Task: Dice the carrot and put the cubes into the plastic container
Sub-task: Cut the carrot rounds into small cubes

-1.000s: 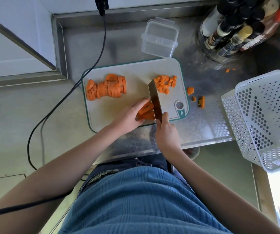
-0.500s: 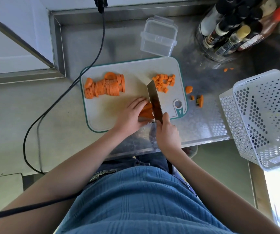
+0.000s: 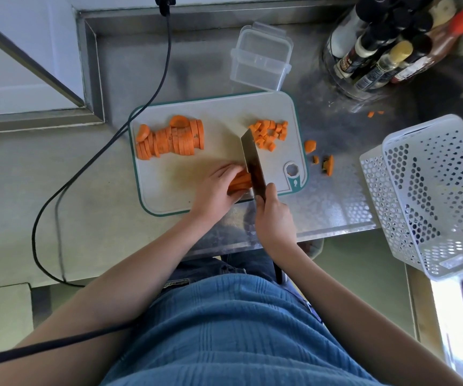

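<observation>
Here we see the right hand (image 3: 275,218) clamped on the knife (image 3: 252,160), its blade against carrot strips (image 3: 241,181) pinned by the left hand (image 3: 216,188) on the cutting board (image 3: 219,115). Cubes (image 3: 269,133) lie near the empty plastic container (image 3: 261,57).

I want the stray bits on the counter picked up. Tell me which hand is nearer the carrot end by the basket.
Right. The right hand grips the knife at the board's near right edge, closer to the carrot end. The left hand holds strips farther left.
</observation>
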A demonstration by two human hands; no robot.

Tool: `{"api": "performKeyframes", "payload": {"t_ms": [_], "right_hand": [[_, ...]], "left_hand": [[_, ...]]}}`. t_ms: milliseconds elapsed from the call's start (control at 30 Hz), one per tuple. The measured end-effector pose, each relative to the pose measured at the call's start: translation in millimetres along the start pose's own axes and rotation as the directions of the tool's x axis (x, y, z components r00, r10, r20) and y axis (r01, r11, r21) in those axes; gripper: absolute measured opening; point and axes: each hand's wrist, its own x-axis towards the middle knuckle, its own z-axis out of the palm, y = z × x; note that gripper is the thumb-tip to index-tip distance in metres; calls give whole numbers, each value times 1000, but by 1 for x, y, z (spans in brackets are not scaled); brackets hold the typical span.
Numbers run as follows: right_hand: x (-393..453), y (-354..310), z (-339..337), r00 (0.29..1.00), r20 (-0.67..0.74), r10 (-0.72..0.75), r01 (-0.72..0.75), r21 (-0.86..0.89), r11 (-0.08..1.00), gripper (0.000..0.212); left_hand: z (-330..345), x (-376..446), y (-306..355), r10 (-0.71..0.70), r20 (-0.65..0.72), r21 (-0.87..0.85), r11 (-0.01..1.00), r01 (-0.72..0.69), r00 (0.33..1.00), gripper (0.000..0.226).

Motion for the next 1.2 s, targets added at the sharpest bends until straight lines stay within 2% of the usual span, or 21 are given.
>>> {"api": "performKeyframes", "payload": {"t_ms": [167, 267, 467, 700, 867, 1033, 1100, 1200], "right_hand": [[-3, 6, -2, 999, -32, -1, 3, 50, 999, 10], [-6, 9, -5, 998, -57, 9, -5, 76, 997, 11], [-8, 1, -6, 998, -63, -26, 31, 84, 996, 11], [9, -8, -11, 995, -93, -26, 28, 24, 999, 11], [9, -9, -2, 998, -42, -36, 32, -99, 995, 5], [13, -16, 5, 1000, 0, -1, 1, -228, 974, 27], [19, -20, 5, 1000, 14, 13, -9, -250, 968, 34], [23, -23, 6, 1000, 22, 20, -14, -254, 967, 37]], "left_hand": [[-4, -11, -5, 21, 27, 3, 1000, -21, 999, 58], [-9, -17, -10, 5, 15, -8, 1000, -5, 1000, 53], [-6, -11, -15, 61, 14, 63, 996, -62, 998, 45], [5, -1, -8, 18, -52, 57, 998, -15, 998, 41], [3, -1, -9, 14, -58, 80, 997, -9, 998, 40], [4, 1, -8, 17, -70, 60, 998, -12, 997, 35], [4, 1, -8, 14, -54, 59, 998, -11, 998, 41], [4, 1, -8, 2, -59, 56, 998, 1, 998, 44]]}}
